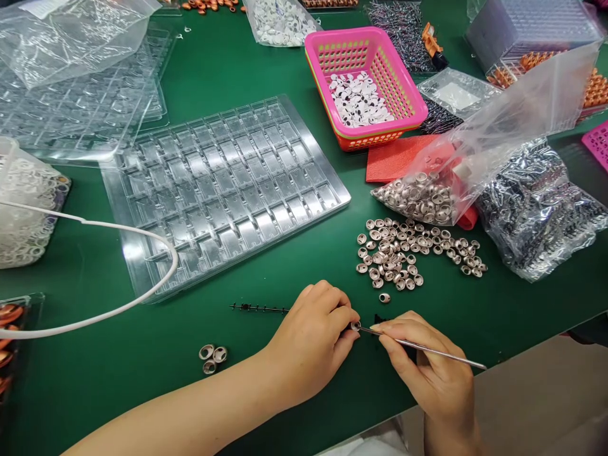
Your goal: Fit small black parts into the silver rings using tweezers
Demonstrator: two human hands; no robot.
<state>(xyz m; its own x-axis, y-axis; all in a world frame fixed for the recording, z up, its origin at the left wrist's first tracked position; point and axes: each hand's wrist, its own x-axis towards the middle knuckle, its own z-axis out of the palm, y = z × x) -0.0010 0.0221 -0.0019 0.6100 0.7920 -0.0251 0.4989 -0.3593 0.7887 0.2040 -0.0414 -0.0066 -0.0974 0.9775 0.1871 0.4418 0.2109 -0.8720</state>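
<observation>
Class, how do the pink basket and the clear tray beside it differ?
The pink basket is opaque; the clear tray is see-through. The basket is deep with lattice walls; the tray is flat, divided into many pockets. Both are plastic and rest on the green table.

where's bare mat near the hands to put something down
Bare green mat: left of the left hand pinching a cap, around three loose caps this side of the white cable; also between clear tray and cap pile. Crowded beyond the pile: bags, pink basket.
</observation>
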